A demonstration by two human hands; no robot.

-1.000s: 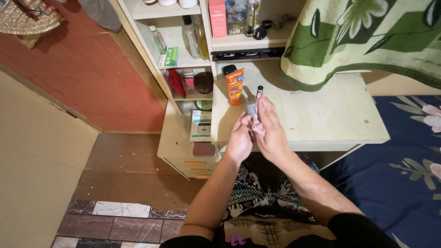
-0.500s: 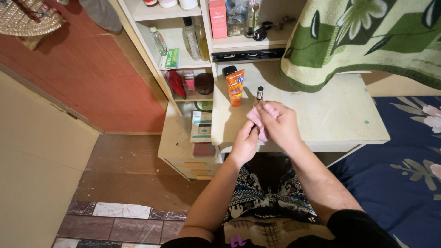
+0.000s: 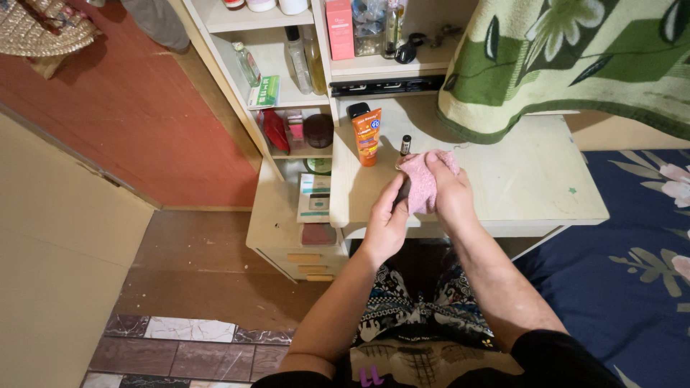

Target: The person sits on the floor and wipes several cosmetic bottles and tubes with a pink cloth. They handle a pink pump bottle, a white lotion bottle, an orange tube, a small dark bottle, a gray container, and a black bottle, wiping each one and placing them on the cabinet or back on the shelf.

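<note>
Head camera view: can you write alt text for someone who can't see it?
Two hands wipe a small black-capped bottle with a pink cloth over a pale desk: right hand grips the cloth, left hand steadies underneath. An orange tube stands nearby.

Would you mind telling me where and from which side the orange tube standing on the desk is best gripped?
Grip the orange tube around its flat middle, coming from the front or right. It stands upright on its black cap, with the shelf unit close on its left. The small dark-capped bottle and both hands stand to its right, so approach carefully.
</note>
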